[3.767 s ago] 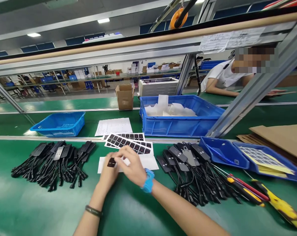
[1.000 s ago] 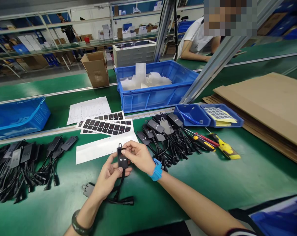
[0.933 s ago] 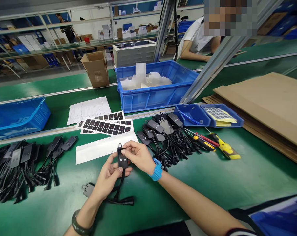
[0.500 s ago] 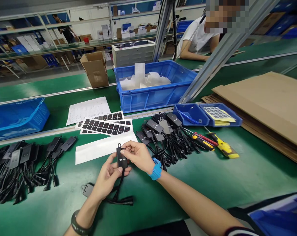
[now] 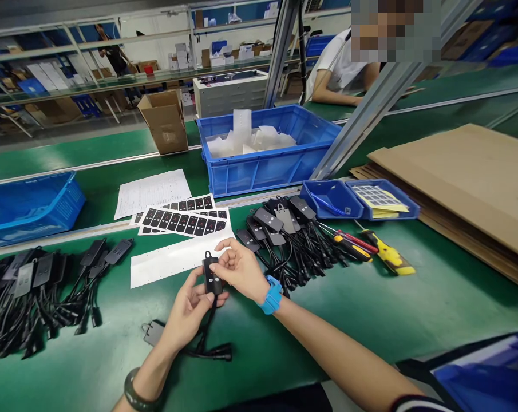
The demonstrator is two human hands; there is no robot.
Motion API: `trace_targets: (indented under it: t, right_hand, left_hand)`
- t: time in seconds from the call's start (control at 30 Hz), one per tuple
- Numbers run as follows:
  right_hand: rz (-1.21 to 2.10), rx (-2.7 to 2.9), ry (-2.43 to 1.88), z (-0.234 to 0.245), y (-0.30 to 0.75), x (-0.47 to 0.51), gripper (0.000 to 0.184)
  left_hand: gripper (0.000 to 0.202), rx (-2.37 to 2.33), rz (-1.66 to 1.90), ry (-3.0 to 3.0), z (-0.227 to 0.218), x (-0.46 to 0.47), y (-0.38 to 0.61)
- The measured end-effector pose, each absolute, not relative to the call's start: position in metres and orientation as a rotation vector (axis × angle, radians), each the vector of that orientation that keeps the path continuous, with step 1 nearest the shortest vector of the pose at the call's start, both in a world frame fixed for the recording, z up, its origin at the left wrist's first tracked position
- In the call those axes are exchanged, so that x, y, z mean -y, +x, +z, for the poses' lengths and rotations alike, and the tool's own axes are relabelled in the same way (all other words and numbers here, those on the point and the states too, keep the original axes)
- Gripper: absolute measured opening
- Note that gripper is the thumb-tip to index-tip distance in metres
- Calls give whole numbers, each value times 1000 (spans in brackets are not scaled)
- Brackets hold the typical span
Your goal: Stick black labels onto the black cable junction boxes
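My left hand (image 5: 189, 312) grips a small black controller module (image 5: 212, 277) from below, its cable (image 5: 207, 342) trailing down onto the green belt. My right hand (image 5: 240, 269), with a blue watch at the wrist, pinches the module's upper edge with thumb and fingers. Sheets of black button stickers (image 5: 182, 219) lie just beyond the hands, above a white backing strip (image 5: 173, 260). A pile of black cabled modules (image 5: 284, 234) lies to the right, another pile (image 5: 39, 289) to the left. A second module (image 5: 154, 332) lies by my left wrist.
A large blue crate with white pieces (image 5: 267, 151) stands behind. Small blue trays (image 5: 362, 197), screwdrivers (image 5: 370, 249), cardboard sheets (image 5: 465, 183), a printed paper (image 5: 153, 191), a blue basket (image 5: 29, 206) and a cardboard box (image 5: 164, 120) surround. A person in white (image 5: 340, 68) sits across the line.
Earlier my hands were peeling a black sticker at the sheets. Over the last second both hands keep holding the module, the right fingers shifting slightly on its top.
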State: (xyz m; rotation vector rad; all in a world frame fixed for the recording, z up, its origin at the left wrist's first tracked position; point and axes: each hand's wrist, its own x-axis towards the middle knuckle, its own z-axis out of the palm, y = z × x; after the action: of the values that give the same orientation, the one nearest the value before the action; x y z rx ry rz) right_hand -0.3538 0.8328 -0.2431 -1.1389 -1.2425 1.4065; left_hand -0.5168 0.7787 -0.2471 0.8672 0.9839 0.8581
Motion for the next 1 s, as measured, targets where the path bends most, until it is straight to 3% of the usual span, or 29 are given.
trace_targets:
  t: [0.33, 0.57, 0.77, 1.0]
  right_hand:
    - [1334, 1438, -1217, -250, -347, -838, 37]
    - [1434, 1743, -1043, -258, -355, -831, 89]
    - [1380, 1690, -1005, -262, -366, -823, 53]
    - [1192, 1717, -1122, -262, -376, -817, 50]
  left_hand:
    - [54, -974, 880, 774, -241, -780, -515]
    - [43, -1023, 1008, 638, -250, -789, -520]
    - [42, -1111, 1022, 778, -258, -789, -520]
    - [51, -1210, 1007, 833, -257, -789, -516]
